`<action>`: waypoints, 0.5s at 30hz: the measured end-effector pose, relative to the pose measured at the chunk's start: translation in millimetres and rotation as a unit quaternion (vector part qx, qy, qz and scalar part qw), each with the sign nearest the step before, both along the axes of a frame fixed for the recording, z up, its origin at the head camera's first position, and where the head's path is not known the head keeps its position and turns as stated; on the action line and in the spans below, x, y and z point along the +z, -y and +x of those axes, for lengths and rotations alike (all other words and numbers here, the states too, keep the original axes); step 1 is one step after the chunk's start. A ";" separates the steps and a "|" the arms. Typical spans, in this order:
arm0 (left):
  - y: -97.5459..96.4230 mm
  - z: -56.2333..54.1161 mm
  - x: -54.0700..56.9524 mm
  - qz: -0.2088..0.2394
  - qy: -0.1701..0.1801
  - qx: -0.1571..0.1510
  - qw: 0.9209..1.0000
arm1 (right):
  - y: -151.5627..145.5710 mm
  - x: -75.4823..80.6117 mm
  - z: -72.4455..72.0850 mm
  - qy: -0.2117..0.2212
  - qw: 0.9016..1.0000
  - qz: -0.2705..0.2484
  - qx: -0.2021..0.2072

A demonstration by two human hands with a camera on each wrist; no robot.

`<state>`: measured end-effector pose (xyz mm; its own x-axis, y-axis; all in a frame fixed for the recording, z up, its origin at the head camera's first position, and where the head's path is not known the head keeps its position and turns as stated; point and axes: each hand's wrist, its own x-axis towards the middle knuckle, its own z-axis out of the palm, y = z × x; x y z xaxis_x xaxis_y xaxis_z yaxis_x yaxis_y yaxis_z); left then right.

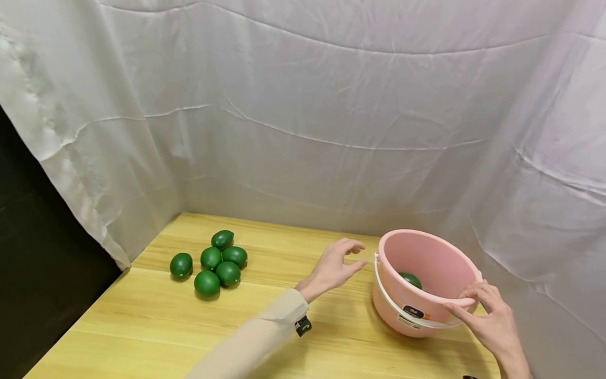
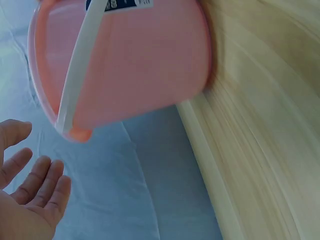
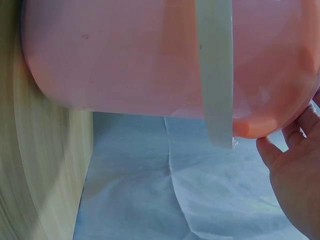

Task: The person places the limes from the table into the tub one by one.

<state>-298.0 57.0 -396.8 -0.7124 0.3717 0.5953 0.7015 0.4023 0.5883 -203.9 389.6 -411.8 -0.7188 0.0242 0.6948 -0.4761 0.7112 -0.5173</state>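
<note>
A pink bucket with a white handle stands at the right of the wooden table. Inside it lies one smooth dark-green, lime-like fruit, partly hidden by the bucket wall. My right hand grips the rim at its near right side, and the right wrist view shows the fingertips at that rim. Just left of the bucket, my left hand hovers with thumb and fingers apart and nothing between them. In the left wrist view its fingers are loosely bent, apart from the bucket.
Several more green fruits sit in a loose group at the table's left, one a little apart from the others. Pale cloth hangs behind the table and at both sides. A dark area borders the left edge.
</note>
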 end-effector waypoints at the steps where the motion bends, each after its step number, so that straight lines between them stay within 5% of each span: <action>1: 3.7 -0.6 0.0 0.005 0.011 -0.006 1.000 | -0.2 0.0 -0.2 -0.001 1.000 -0.001 0.003; 7: 28.8 -1.2 -3.2 0.016 0.069 -0.033 0.997 | -1.6 -0.2 -1.3 -0.006 1.000 0.001 0.005; 15: 72.2 -1.5 -20.7 -0.026 0.102 -0.019 0.994 | 1.3 -0.2 0.1 -0.006 1.000 0.005 -0.001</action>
<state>-299.5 -15.2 -417.5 -0.8010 0.4280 0.4185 0.5849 0.4113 0.6991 -203.8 388.3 -412.0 -0.7109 0.0185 0.7030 -0.4807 0.7168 -0.5050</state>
